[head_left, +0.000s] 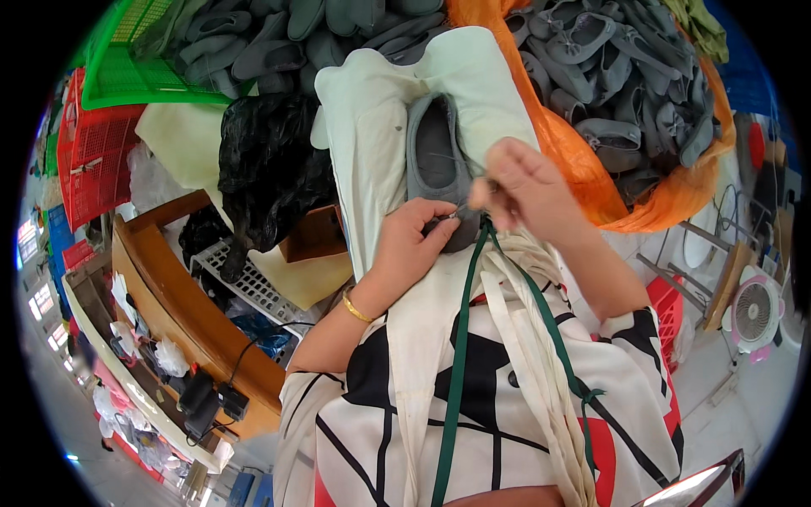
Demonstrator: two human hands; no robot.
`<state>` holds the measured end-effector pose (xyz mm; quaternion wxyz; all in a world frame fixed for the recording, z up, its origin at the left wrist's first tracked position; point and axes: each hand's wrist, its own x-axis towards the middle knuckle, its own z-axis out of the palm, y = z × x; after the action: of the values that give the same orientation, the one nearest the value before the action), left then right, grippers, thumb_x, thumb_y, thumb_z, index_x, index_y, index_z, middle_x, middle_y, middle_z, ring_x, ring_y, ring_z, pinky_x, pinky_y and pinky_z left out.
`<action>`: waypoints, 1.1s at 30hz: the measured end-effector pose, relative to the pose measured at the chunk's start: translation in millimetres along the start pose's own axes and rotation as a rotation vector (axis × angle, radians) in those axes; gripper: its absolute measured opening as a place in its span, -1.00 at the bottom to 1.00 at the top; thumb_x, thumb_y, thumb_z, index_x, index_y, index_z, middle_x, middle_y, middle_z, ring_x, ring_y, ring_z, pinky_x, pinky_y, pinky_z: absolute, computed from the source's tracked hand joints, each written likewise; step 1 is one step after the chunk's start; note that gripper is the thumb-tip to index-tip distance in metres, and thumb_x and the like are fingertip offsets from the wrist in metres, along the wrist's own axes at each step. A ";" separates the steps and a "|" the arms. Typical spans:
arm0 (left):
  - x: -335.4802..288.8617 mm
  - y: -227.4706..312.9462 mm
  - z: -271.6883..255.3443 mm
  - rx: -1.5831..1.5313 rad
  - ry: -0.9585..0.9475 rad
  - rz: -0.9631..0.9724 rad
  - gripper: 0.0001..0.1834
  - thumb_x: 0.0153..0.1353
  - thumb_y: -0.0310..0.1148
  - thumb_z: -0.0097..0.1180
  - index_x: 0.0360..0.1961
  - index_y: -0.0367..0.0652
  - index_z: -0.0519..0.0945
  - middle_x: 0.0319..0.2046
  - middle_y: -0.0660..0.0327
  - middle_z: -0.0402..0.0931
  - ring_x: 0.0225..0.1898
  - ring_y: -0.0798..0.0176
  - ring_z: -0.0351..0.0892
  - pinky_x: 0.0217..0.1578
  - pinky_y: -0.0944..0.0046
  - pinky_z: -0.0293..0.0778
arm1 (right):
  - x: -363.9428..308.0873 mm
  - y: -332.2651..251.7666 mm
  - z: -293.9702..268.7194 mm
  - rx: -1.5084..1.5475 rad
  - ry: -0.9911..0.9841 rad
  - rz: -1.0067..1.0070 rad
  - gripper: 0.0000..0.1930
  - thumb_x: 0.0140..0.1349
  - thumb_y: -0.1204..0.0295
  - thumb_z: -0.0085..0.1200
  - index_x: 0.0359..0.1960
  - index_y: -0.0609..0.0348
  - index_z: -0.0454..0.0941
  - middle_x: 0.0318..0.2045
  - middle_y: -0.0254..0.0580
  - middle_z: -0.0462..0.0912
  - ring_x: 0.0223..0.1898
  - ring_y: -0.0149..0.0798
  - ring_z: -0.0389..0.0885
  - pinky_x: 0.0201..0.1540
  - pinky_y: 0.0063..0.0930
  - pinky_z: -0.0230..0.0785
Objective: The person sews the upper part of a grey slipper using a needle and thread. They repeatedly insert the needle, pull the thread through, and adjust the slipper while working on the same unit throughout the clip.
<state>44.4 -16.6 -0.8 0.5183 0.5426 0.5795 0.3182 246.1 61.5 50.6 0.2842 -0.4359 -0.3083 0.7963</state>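
Observation:
A grey slip-on shoe (pixel 414 173) rests in my lap on a pale padded cloth, its dark opening facing up. At its near end, my left hand (pixel 414 241) is closed, thumb and forefinger pinching the shoe's upper, where a small shiny bit shows at the fingertips. Just to the right, my right hand (pixel 528 182) is raised over the shoe's edge with fingers closed in a pinch, slightly blurred. What it pinches cannot be made out. A thin dark strand crosses the shoe's opening toward that hand.
Grey shoes fill a green basket (pixel 118 59) at the far left and an orange sack (pixel 591 207) at the far right. A black plastic bag (pixel 274 160) and a wooden table (pixel 190 313) stand left. Green ties (pixel 460 363) hang down my front. A fan (pixel 754 308) stands right.

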 end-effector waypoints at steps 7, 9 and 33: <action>-0.6 -0.1 -2.3 0.210 -0.015 0.241 -0.82 0.16 -0.53 0.29 -0.19 -0.26 0.67 -0.36 0.10 0.61 -0.42 0.23 0.57 -0.42 0.34 0.46 | -55.6 -87.9 -128.3 0.674 0.279 -0.510 -0.81 0.44 0.52 -0.10 -0.41 0.15 0.32 -0.64 -0.48 0.16 -0.60 -0.53 0.13 -0.57 -0.69 0.16; -1.8 -0.4 -2.1 0.228 -0.008 0.229 -0.82 0.16 -0.53 0.29 -0.19 -0.26 0.67 -0.36 0.11 0.61 -0.43 0.23 0.56 -0.44 0.33 0.46 | -78.5 -104.5 -207.4 0.697 0.319 -0.718 -0.82 0.41 0.59 -0.15 -0.43 0.19 0.28 -0.64 -0.40 0.16 -0.61 -0.48 0.13 -0.23 -0.53 0.45; 5.3 -9.7 -2.3 0.334 0.078 0.464 -0.79 0.01 -0.60 0.37 -0.31 -0.20 0.63 -0.38 0.16 0.65 -0.38 0.11 0.59 -0.40 0.23 0.48 | 20.8 32.0 -34.7 -0.874 -0.211 -0.136 -0.86 0.28 0.40 0.09 -0.19 0.14 0.62 -0.46 -0.20 0.66 -0.47 -0.23 0.61 -0.34 -0.40 0.43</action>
<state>40.0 -13.1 -10.5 0.3124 0.7261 0.5036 0.3488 260.8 64.1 1.3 0.0920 -0.4102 -0.6707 0.6111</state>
